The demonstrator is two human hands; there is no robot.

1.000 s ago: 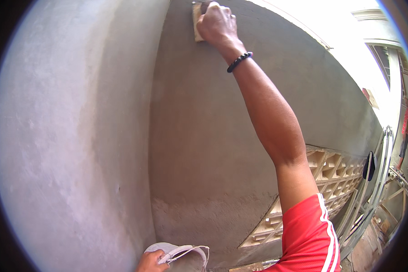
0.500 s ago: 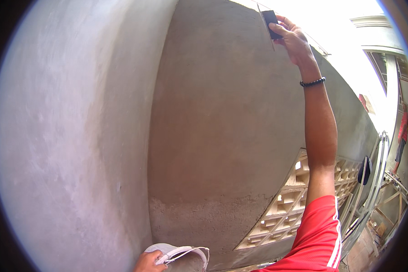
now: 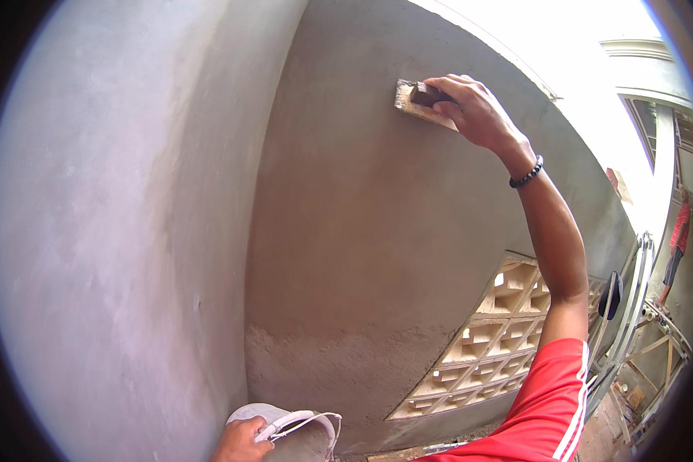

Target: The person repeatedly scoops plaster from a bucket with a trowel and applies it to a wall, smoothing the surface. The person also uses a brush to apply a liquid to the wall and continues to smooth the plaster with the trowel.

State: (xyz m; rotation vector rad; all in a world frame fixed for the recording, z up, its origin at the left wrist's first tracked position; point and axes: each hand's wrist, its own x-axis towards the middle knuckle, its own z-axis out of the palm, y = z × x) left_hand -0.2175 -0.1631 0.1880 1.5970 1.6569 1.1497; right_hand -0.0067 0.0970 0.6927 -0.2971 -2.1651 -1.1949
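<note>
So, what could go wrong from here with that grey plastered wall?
Scoring: the right hand holds a flat, pale rectangular float with a dark grip at the grey plastered wall; a tilted edge might gouge it.

Tipping: the left hand grips the round, whitish bucket near its top edge, so an uneven pull could perhaps tip it.

Drips: the cream openwork block panel sits lower and to the right; stray wet material might mark it.
</note>
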